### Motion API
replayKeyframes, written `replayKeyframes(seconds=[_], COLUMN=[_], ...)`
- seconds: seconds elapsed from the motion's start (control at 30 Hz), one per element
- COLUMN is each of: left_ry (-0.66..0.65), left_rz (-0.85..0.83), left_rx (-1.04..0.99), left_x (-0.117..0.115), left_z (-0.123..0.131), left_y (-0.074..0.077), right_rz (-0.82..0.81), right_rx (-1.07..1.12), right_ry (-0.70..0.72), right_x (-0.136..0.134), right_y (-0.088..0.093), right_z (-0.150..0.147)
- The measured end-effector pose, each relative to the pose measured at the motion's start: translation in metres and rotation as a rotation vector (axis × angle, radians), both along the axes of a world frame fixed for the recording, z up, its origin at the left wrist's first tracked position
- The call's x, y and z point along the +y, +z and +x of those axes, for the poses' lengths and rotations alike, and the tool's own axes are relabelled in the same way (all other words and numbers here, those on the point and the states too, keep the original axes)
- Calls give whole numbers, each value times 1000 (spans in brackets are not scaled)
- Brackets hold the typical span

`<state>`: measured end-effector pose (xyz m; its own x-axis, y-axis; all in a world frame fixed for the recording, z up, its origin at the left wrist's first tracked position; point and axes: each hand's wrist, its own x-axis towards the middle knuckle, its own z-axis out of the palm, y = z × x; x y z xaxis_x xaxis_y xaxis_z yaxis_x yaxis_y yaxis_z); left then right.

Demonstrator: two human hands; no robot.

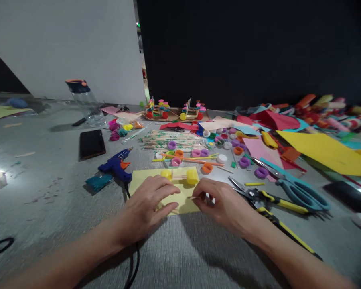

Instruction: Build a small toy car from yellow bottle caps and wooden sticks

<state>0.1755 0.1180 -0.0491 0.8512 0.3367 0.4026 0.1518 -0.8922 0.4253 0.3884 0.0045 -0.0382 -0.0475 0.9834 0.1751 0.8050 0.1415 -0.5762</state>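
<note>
My left hand lies on a pale yellow paper sheet near the table's front, fingers pressed together over thin wooden sticks. My right hand rests at the sheet's right edge, its fingertips pinched on a small wooden stick. Just beyond my hands, on the sheet, sits a small piece made of sticks with two yellow bottle caps on its ends.
A blue glue gun with its cord lies left of the sheet, a black phone behind it. Yellow-handled pliers and teal scissors lie to the right. Coloured caps, sticks, paper sheets and two finished cap models fill the back.
</note>
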Motion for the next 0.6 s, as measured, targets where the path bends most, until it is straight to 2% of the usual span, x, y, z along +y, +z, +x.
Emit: replayKeyframes(seconds=[0.2,0.37,0.6], left_ry=[13,-13,2], left_rz=[-378,-710,-829], left_rx=[-57,-81,-93], left_x=[-15,-18,-17], left_z=[4,9,10], left_y=[4,7,6], right_rz=[-42,-35,-63], right_rx=[249,408,478], right_ry=[36,70,75], right_x=[-5,-7,-9], right_y=[9,12,12], right_z=[-14,-22,-24])
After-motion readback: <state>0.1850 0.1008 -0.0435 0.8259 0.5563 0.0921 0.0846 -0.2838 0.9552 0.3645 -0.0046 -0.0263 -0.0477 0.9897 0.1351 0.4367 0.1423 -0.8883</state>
